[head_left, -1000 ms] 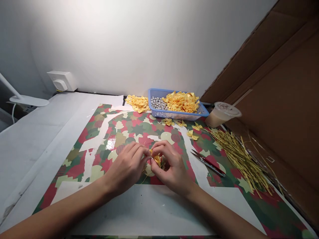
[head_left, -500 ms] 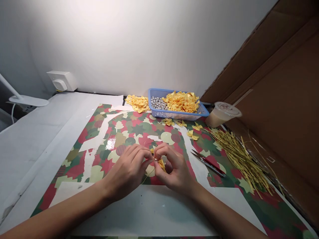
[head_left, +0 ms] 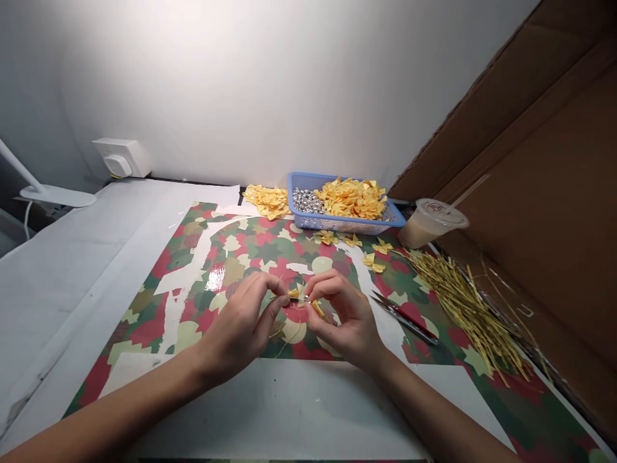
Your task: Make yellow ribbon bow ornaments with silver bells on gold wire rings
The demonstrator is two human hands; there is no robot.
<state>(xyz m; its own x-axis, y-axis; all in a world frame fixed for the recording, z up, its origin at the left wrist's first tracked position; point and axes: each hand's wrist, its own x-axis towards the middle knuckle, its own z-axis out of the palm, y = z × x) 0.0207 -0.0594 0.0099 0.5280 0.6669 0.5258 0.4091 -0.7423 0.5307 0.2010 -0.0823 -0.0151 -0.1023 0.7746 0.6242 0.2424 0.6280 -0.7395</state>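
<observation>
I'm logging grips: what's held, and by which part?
The right hand pinches a small silver piece beside a yellow bow; the left hand pinches something thin. Exactly where each is gripped is too small to tell.

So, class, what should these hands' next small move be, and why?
Probably a gentle leftward pull by the left hand, the right hand steady, to check the small shiny piece holds: something thin seems to span the gap between the hands, with a yellow piece beside it.

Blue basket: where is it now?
In the head view, the blue basket sits at the back, right of centre, between a yellow pile and the lidded cup.
</observation>
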